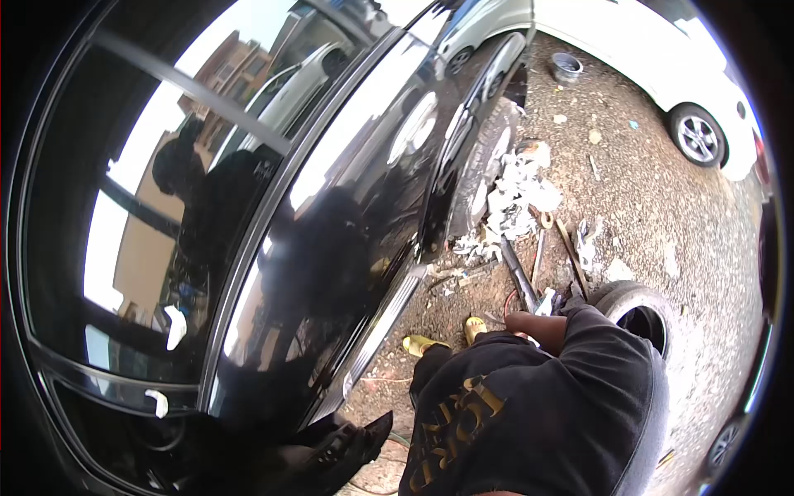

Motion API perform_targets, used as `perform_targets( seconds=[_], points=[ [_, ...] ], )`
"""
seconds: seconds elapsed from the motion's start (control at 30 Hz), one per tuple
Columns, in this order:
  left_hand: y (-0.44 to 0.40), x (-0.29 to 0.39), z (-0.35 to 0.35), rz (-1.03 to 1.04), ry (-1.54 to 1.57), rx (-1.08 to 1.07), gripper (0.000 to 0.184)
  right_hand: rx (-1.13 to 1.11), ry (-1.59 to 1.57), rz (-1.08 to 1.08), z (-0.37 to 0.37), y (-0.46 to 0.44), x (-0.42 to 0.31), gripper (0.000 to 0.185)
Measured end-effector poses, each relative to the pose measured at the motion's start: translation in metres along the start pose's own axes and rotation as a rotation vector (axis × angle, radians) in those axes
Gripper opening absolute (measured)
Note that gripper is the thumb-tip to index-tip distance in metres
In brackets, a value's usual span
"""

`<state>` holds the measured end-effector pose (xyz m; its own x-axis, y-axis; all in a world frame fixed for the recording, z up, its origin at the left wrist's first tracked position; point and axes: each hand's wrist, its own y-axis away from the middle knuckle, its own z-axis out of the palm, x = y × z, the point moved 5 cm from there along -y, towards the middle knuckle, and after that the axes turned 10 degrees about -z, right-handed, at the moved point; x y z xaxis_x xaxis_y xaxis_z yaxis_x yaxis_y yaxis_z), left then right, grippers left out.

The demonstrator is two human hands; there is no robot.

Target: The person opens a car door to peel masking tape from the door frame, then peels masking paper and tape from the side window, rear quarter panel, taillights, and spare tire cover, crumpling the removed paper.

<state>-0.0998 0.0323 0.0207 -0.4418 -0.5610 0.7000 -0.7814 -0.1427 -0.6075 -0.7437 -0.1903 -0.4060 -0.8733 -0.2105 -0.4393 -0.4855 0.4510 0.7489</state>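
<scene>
My right arm reaches out of a dark sleeve, and my right hand (519,321) is low in front of my body. Its fingers are too small and hidden to make out, so I cannot tell whether it holds anything. A small white and bluish thing (546,302) lies close beyond it. My left hand does not show. To my left stands a glossy black vehicle (331,248), with a shiny metal sill strip (380,331) along its lower edge. Two white pieces (174,327) appear against its dark side.
Crumpled white scraps (517,198) are heaped beside the vehicle, near a dark bar (518,269). A tyre (633,302) lies to my right. Farther off are a metal wheel rim (566,68) and a white car (628,41). The ground (628,198) is gravelly.
</scene>
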Motion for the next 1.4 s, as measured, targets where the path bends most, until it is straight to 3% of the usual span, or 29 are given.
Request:
perform_targets(
  seconds=[0.1,0.17,0.2,0.23,0.27,0.3,0.33,0.37,0.43,0.47,0.57,0.6,0.67,0.7,0.77,0.8,0.83,0.9,0.97,1.0,1.03,1.07,1.1,1.17,1.2,1.23,1.3,1.33,1.4],
  points=[
    [0.046,0.064,0.021,0.082,0.266,-0.191,0.068,0.158,-0.117,0.092,-0.046,0.044,-0.017,0.031],
    [0.107,0.117,0.038,0.121,0.416,-0.431,0.069,0.508,-0.154,0.072,-0.016,-0.016,0.030,0.030],
    [0.158,0.161,0.049,0.222,0.434,-0.584,0.064,0.613,0.248,-0.020,-0.022,-0.030,0.029,0.029],
    [0.210,0.206,0.061,0.317,0.458,-0.751,0.061,0.718,-0.024,0.018,-0.091,0.047,-0.016,0.030],
    [0.264,0.249,0.071,0.399,0.483,-0.920,0.058,0.856,-0.659,0.171,-0.114,0.069,-0.019,0.033],
    [0.310,0.284,0.074,0.459,0.694,-1.327,0.058,1.137,-0.762,0.080,-0.111,0.044,-0.007,0.037],
    [0.356,0.302,0.073,0.454,0.739,-1.588,0.064,1.013,-1.286,0.111,-0.169,0.128,-0.059,0.037],
    [0.384,0.317,0.071,0.884,0.639,-1.669,0.070,1.168,-1.864,-0.069,-0.178,0.121,-0.070,0.040],
    [0.432,0.327,0.071,1.039,0.690,-1.921,0.091,0.938,-2.656,-0.395,-0.218,0.135,-0.105,0.048],
    [0.449,0.336,0.070,1.028,0.785,-1.906,0.093,0.991,-2.763,-0.581,-0.234,0.143,-0.114,0.047],
    [0.490,0.384,0.054,0.962,1.077,-1.870,0.093,0.971,-2.746,-0.497,-0.255,0.191,-0.144,0.035],
    [0.496,0.400,0.049,0.923,1.173,-1.856,0.091,1.020,-2.734,-0.633,-0.246,0.177,-0.143,0.032],
    [0.515,0.417,0.056,1.164,1.024,-1.904,0.080,1.109,-2.674,-0.895,-0.224,0.140,-0.127,0.026],
    [0.527,0.424,0.059,1.284,0.949,-1.917,0.075,1.131,-2.693,-0.829,-0.226,0.147,-0.121,0.024],
    [0.553,0.429,0.068,1.127,1.063,-2.008,0.033,1.168,-2.728,-0.701,-0.236,0.167,-0.118,0.021],
    [0.561,0.428,0.076,1.097,1.025,-2.061,0.029,1.133,-2.732,-0.802,-0.233,0.152,-0.111,0.019],
    [0.573,0.431,0.086,1.061,1.001,-2.108,0.024,1.204,-2.706,-0.642,-0.236,0.145,-0.105,0.019],
    [0.599,0.444,0.109,0.767,0.768,-2.360,0.023,1.336,-2.591,-0.318,-0.245,0.143,-0.083,0.019],
    [0.615,0.469,0.110,0.284,0.790,-2.582,0.036,1.414,-2.630,-0.427,-0.274,0.181,-0.080,0.020],
    [0.615,0.490,0.106,0.621,0.776,-2.418,0.048,1.456,-2.630,-0.398,-0.274,0.184,-0.068,0.020],
    [0.622,0.502,0.100,0.529,0.865,-2.488,0.051,1.494,-2.635,-0.366,-0.280,0.196,-0.062,0.021],
    [0.633,0.507,0.097,0.800,0.952,-2.435,0.049,1.450,-2.599,-0.195,-0.279,0.210,-0.063,0.025],
    [0.648,0.508,0.095,1.069,1.032,-2.353,0.049,1.629,-2.637,-0.249,-0.292,0.223,-0.067,0.031],
    [0.672,0.496,0.088,0.983,0.899,-2.728,0.041,1.819,-2.609,-0.240,-0.277,0.224,-0.047,0.038],
    [0.682,0.491,0.084,1.087,0.766,-2.909,0.035,1.781,-2.621,-0.300,-0.256,0.212,-0.029,0.052],
    [0.688,0.496,0.074,1.198,0.606,-3.078,0.030,1.738,-2.641,0.052,-0.262,0.243,-0.034,0.067],
    [0.683,0.525,0.044,1.589,1.106,-2.802,0.032,1.845,-2.720,0.062,-0.274,0.277,-0.028,0.076],
    [0.690,0.528,0.037,1.787,1.184,-2.694,0.050,1.965,-2.628,-0.175,-0.253,0.256,0.002,0.078],
    [0.703,0.543,0.026,1.870,1.236,-2.643,0.066,1.961,-2.626,-0.263,-0.243,0.257,0.031,0.082]
  ],
)
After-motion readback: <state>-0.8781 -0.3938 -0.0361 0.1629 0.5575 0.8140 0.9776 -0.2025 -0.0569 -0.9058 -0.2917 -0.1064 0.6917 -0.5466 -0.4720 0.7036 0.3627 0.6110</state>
